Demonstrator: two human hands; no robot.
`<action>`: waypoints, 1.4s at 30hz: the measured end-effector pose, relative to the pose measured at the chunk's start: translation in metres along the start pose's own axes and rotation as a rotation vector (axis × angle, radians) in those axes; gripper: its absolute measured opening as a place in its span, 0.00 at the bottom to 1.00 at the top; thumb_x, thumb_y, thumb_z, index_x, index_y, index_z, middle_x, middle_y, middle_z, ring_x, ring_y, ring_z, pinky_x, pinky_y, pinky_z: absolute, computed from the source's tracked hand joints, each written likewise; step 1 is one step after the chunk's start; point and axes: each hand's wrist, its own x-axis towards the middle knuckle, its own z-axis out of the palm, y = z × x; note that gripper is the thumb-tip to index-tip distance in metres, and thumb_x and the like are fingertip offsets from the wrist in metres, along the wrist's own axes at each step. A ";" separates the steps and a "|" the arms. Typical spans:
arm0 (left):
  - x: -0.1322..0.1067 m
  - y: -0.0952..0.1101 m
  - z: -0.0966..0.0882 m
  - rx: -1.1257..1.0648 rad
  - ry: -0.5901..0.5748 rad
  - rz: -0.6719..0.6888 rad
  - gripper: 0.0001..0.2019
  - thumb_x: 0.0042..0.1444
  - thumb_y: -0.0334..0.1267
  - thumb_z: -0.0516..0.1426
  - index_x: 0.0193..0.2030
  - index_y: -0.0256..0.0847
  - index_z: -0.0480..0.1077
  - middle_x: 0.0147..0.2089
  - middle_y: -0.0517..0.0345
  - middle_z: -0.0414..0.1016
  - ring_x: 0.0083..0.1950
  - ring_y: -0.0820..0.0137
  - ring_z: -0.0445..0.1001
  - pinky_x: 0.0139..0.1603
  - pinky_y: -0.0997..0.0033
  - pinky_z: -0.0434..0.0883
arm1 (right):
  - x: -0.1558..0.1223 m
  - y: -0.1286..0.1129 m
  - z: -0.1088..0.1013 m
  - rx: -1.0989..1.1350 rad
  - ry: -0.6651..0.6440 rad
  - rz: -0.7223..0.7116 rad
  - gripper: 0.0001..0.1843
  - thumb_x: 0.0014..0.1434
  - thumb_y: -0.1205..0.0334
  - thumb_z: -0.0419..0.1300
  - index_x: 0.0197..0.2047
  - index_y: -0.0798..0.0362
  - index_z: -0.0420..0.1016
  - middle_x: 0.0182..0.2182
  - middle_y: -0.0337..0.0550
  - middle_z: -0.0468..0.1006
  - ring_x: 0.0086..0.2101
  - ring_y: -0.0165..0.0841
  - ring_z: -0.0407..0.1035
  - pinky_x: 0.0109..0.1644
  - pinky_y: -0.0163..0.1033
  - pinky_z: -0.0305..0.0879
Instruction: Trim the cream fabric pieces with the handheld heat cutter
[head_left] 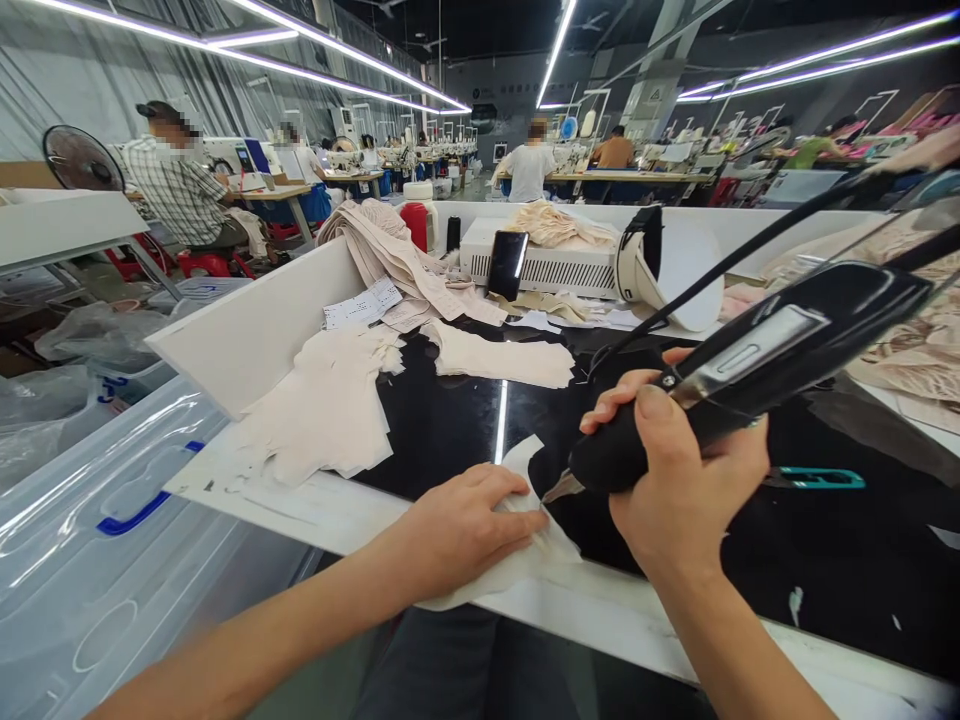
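Note:
My right hand (682, 480) is wrapped round a black corded hot knife (750, 350), its thumb on the upper side. The tool's thin metal tip points down-left and meets the edge of a cream fabric piece (547, 540) at the table's front edge. My left hand (472, 530) lies with outstretched fingers on that fabric, pressing it down beside the tip; its thumb is hidden. To the left is a pile of cut cream fabric pieces (322, 410). A smaller cream stack (502, 357) lies beyond my hands.
Teal-handled thread snips (817, 478) lie right of my right hand. Behind are a phone (508, 265), a white vented box (540, 250) and draped fabric strips (405, 255). A clear plastic bin (112, 560) stands left. Other people sit at sewing machines farther back.

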 end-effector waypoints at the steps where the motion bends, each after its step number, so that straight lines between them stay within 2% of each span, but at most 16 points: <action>1: 0.000 0.000 0.000 -0.005 -0.001 -0.004 0.14 0.84 0.38 0.58 0.67 0.43 0.83 0.66 0.41 0.82 0.68 0.55 0.82 0.71 0.56 0.83 | 0.001 0.001 0.001 0.009 0.004 -0.011 0.22 0.56 0.56 0.82 0.45 0.47 0.76 0.30 0.30 0.83 0.26 0.30 0.75 0.30 0.37 0.78; 7: 0.002 0.005 0.002 -0.010 0.014 -0.020 0.13 0.85 0.39 0.58 0.66 0.41 0.82 0.66 0.41 0.82 0.66 0.56 0.83 0.69 0.55 0.85 | 0.002 0.006 0.005 0.011 -0.021 -0.032 0.23 0.57 0.53 0.83 0.47 0.47 0.77 0.30 0.30 0.84 0.26 0.30 0.76 0.31 0.37 0.80; 10: 0.000 0.023 0.001 0.014 0.027 -0.052 0.15 0.82 0.41 0.63 0.67 0.37 0.81 0.65 0.39 0.82 0.65 0.53 0.83 0.70 0.53 0.85 | 0.001 0.004 0.003 -0.005 -0.021 -0.011 0.23 0.57 0.53 0.83 0.48 0.47 0.78 0.31 0.31 0.84 0.27 0.30 0.76 0.32 0.37 0.80; 12: -0.001 0.039 -0.002 0.033 0.028 -0.067 0.19 0.79 0.44 0.67 0.68 0.35 0.79 0.66 0.38 0.82 0.66 0.51 0.83 0.71 0.51 0.84 | -0.001 0.000 0.000 -0.004 -0.013 0.005 0.24 0.56 0.54 0.84 0.48 0.48 0.79 0.31 0.31 0.84 0.27 0.30 0.76 0.31 0.37 0.79; 14: -0.002 0.052 -0.006 0.033 0.028 -0.078 0.21 0.80 0.46 0.66 0.70 0.34 0.77 0.66 0.38 0.82 0.66 0.51 0.83 0.71 0.52 0.84 | -0.002 -0.004 -0.003 0.007 -0.003 0.020 0.25 0.53 0.55 0.84 0.49 0.48 0.80 0.30 0.31 0.83 0.26 0.31 0.76 0.30 0.37 0.79; 16: -0.001 0.054 -0.011 0.012 0.027 -0.076 0.17 0.83 0.43 0.61 0.68 0.33 0.77 0.65 0.38 0.83 0.64 0.54 0.84 0.69 0.56 0.85 | -0.004 -0.008 -0.006 0.021 0.008 0.028 0.26 0.51 0.55 0.85 0.49 0.48 0.80 0.29 0.31 0.83 0.25 0.31 0.75 0.29 0.38 0.79; 18: 0.003 0.045 -0.014 -0.009 0.026 -0.056 0.12 0.85 0.36 0.56 0.63 0.32 0.79 0.62 0.39 0.84 0.64 0.57 0.84 0.69 0.59 0.84 | -0.004 -0.010 -0.007 0.029 0.014 0.028 0.26 0.50 0.55 0.85 0.48 0.48 0.80 0.28 0.30 0.83 0.24 0.32 0.75 0.28 0.38 0.79; 21: 0.012 0.017 -0.015 -0.030 0.011 -0.004 0.12 0.83 0.27 0.54 0.59 0.34 0.80 0.60 0.41 0.85 0.66 0.58 0.84 0.73 0.60 0.82 | -0.004 -0.010 -0.008 0.029 0.009 0.023 0.28 0.50 0.55 0.86 0.49 0.48 0.81 0.28 0.31 0.83 0.24 0.32 0.75 0.27 0.38 0.79; 24: 0.020 -0.012 -0.013 -0.087 -0.055 0.049 0.13 0.80 0.25 0.55 0.59 0.36 0.80 0.61 0.44 0.86 0.66 0.59 0.84 0.72 0.62 0.82 | -0.005 -0.009 -0.008 0.024 0.012 0.026 0.29 0.50 0.54 0.86 0.50 0.48 0.81 0.29 0.31 0.83 0.24 0.32 0.76 0.28 0.39 0.79; 27: 0.022 -0.030 -0.013 -0.128 -0.093 0.052 0.14 0.81 0.26 0.55 0.61 0.37 0.81 0.62 0.44 0.86 0.64 0.60 0.86 0.70 0.62 0.83 | -0.006 -0.009 -0.009 0.027 0.013 0.033 0.29 0.50 0.53 0.86 0.51 0.48 0.80 0.30 0.30 0.83 0.25 0.32 0.77 0.29 0.39 0.79; 32: 0.016 -0.040 -0.017 -0.154 -0.089 0.047 0.16 0.83 0.27 0.54 0.64 0.38 0.82 0.64 0.45 0.87 0.66 0.61 0.86 0.70 0.62 0.83 | -0.007 -0.010 -0.011 0.022 0.008 0.033 0.28 0.50 0.52 0.87 0.47 0.48 0.79 0.30 0.31 0.83 0.25 0.32 0.77 0.31 0.39 0.78; 38: 0.011 -0.042 -0.017 -0.082 -0.091 0.099 0.17 0.82 0.26 0.54 0.67 0.35 0.81 0.67 0.42 0.86 0.67 0.60 0.86 0.70 0.62 0.84 | -0.007 -0.011 -0.009 0.009 0.017 0.013 0.29 0.50 0.53 0.87 0.50 0.47 0.80 0.29 0.30 0.84 0.24 0.32 0.76 0.29 0.39 0.78; 42: 0.011 -0.044 -0.018 0.048 -0.111 0.205 0.20 0.78 0.21 0.54 0.69 0.32 0.80 0.68 0.41 0.86 0.73 0.59 0.83 0.78 0.61 0.79 | -0.007 -0.012 -0.008 0.000 0.025 0.013 0.27 0.51 0.56 0.85 0.49 0.47 0.80 0.29 0.30 0.84 0.24 0.33 0.76 0.28 0.40 0.78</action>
